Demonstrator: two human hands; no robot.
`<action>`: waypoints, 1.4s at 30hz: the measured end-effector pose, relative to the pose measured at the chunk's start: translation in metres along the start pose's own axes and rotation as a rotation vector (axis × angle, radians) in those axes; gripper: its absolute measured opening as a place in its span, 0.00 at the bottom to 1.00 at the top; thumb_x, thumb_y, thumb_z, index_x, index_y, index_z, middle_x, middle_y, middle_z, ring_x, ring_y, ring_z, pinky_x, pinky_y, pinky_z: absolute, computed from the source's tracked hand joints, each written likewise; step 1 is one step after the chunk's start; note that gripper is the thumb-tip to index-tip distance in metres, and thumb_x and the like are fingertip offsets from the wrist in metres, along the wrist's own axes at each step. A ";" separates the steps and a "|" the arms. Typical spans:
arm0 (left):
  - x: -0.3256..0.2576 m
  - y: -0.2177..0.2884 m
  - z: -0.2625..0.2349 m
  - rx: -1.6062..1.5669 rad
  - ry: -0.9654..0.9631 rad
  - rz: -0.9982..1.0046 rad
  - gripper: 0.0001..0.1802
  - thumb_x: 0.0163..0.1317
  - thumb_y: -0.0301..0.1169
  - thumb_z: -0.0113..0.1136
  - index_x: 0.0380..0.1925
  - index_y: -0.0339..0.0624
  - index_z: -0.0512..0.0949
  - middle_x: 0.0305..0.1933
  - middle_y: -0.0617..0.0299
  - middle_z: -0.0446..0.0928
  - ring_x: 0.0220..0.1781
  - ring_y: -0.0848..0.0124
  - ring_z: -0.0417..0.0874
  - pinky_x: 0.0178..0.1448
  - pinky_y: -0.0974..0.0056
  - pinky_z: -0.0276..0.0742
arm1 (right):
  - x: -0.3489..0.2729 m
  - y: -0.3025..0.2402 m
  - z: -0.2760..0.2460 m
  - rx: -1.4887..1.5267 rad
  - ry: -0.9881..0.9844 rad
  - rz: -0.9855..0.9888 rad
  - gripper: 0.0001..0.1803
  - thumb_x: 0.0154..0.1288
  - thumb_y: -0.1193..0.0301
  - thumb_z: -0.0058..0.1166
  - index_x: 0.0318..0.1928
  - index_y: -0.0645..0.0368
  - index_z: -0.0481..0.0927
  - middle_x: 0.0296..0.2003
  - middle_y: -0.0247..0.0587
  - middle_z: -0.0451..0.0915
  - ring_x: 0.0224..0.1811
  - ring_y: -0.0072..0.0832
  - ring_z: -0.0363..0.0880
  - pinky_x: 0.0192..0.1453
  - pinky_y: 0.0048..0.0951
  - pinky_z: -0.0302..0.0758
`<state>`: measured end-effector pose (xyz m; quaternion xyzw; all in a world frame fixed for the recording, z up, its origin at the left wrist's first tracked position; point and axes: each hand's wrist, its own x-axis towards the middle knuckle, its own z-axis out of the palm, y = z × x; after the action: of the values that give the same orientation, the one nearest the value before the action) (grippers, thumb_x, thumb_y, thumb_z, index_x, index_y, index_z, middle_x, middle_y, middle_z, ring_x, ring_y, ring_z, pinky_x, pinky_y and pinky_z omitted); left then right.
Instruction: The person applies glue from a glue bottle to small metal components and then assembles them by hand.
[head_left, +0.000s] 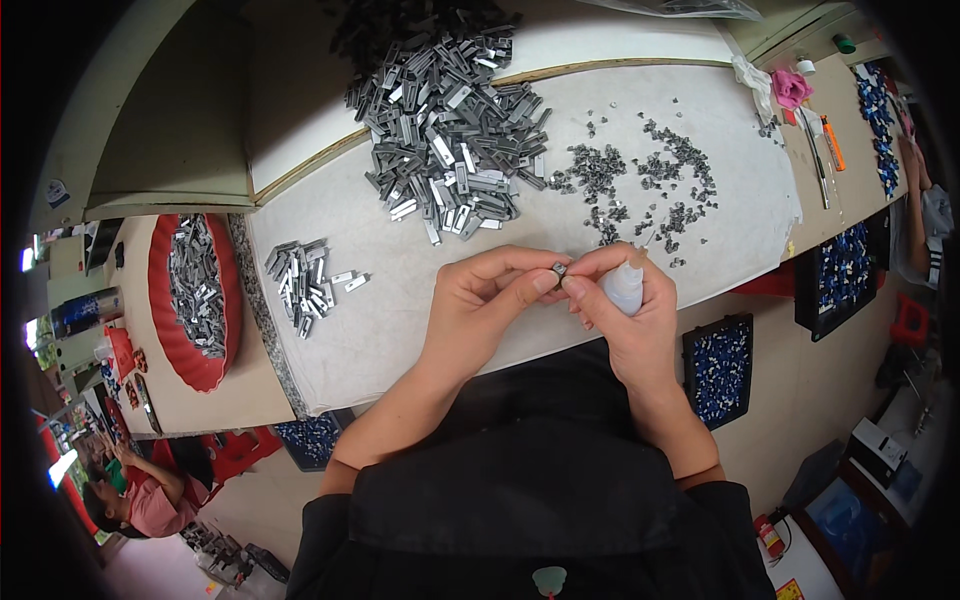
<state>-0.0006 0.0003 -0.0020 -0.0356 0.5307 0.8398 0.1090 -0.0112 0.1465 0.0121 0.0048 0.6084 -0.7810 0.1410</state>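
My left hand and my right hand meet over the near edge of the white-covered table. Thumb and fingers of both pinch a small grey metal part, mostly hidden by the fingertips. A small white squeeze bottle with a thin tip is also tucked in my right hand, between fingers and palm. Just beyond the hands lie scattered tiny dark metal pieces. To their left rises a large heap of grey, slotted rectangular metal pieces, with a smaller group of similar pieces nearer the left edge.
A red scalloped basin of metal pieces stands at left. Trays of blue and white parts sit below the table's right side. An orange-handled tool and pink cloth lie at far right. Another person sits at lower left.
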 end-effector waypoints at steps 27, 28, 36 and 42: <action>0.003 0.003 0.006 0.763 0.022 0.754 0.14 0.41 0.12 0.54 0.30 0.34 0.78 0.32 0.54 0.77 0.30 0.67 0.80 0.30 0.70 0.76 | -0.002 0.004 -0.001 0.204 -0.092 -0.130 0.02 0.55 0.81 0.49 0.30 0.64 0.71 0.25 0.40 0.75 0.24 0.19 0.72 0.27 0.18 0.70; -0.005 0.009 0.008 0.793 0.063 0.666 0.10 0.44 0.15 0.55 0.29 0.34 0.78 0.32 0.54 0.77 0.31 0.67 0.79 0.32 0.70 0.76 | -0.007 0.003 0.003 0.171 -0.051 -0.079 0.02 0.55 0.80 0.49 0.30 0.64 0.71 0.24 0.40 0.74 0.23 0.19 0.72 0.27 0.18 0.70; -0.005 -0.007 0.003 0.289 -0.065 0.296 0.07 0.56 0.24 0.53 0.34 0.34 0.76 0.36 0.58 0.75 0.36 0.72 0.76 0.39 0.70 0.73 | -0.006 0.018 -0.001 0.031 0.137 -0.110 0.03 0.54 0.80 0.49 0.28 0.63 0.69 0.22 0.38 0.70 0.19 0.21 0.67 0.24 0.19 0.65; -0.012 -0.016 0.007 0.240 0.017 0.421 0.06 0.55 0.25 0.53 0.29 0.33 0.75 0.30 0.59 0.74 0.31 0.74 0.76 0.35 0.70 0.74 | -0.012 0.015 0.002 -0.040 0.067 -0.141 0.04 0.56 0.79 0.49 0.28 0.63 0.68 0.21 0.38 0.70 0.18 0.20 0.67 0.21 0.17 0.64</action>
<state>0.0149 0.0116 -0.0112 0.0820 0.6233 0.7746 -0.0693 0.0039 0.1436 0.0008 -0.0151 0.6271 -0.7761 0.0652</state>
